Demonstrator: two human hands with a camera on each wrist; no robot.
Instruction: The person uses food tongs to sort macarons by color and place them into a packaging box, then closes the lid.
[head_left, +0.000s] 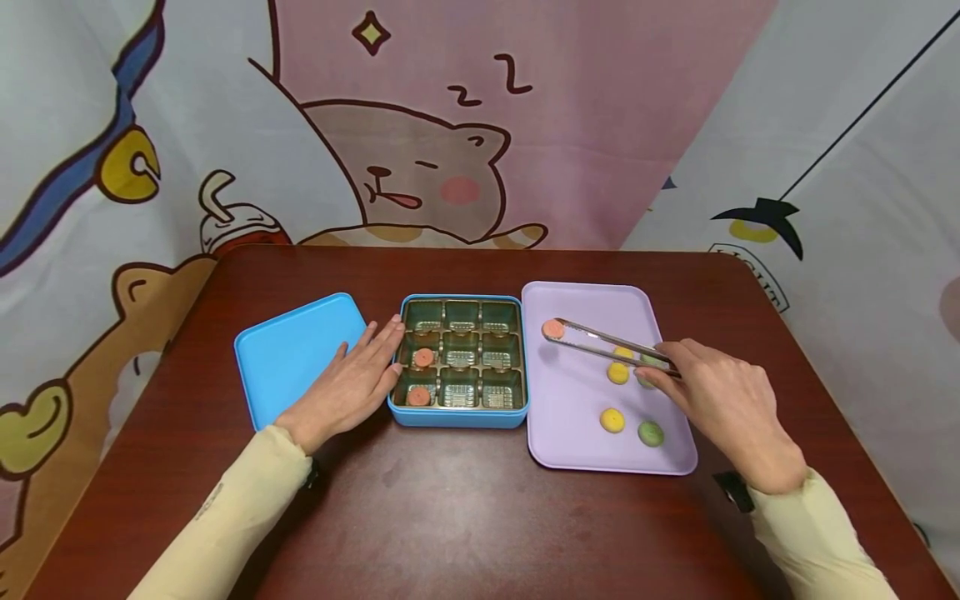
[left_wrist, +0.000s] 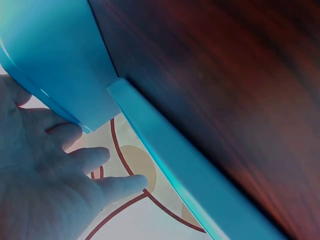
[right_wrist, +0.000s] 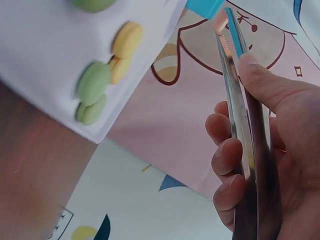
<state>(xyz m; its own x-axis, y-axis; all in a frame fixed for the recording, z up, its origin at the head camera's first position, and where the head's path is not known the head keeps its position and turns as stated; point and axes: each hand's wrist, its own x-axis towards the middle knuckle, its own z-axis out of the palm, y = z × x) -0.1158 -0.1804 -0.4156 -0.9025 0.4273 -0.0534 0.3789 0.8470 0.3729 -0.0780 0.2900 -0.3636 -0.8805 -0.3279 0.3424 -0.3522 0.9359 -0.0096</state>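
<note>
My right hand [head_left: 723, 408] grips metal tongs [head_left: 611, 340], whose tips pinch a pink macaron [head_left: 553, 329] above the lilac tray [head_left: 570, 433]. The right wrist view shows thumb and fingers wrapped round the tongs [right_wrist: 242, 115]. My left hand [head_left: 348, 385] lies with fingers extended against the left side of a blue box [head_left: 457, 418]. Inside the box is a gold divided insert [head_left: 459, 350]. Two pink macarons sit in its left column, one in the middle compartment [head_left: 423, 357] and one in the front compartment [head_left: 418, 396].
Yellow macarons [head_left: 612, 420] and green macarons [head_left: 651, 433] lie on the tray, some partly hidden by the tongs and right hand. A blue lid [head_left: 300, 350] lies left of the box, partly under the left hand. A cartoon-printed cloth [head_left: 600, 125] hangs behind the brown table [head_left: 450, 517].
</note>
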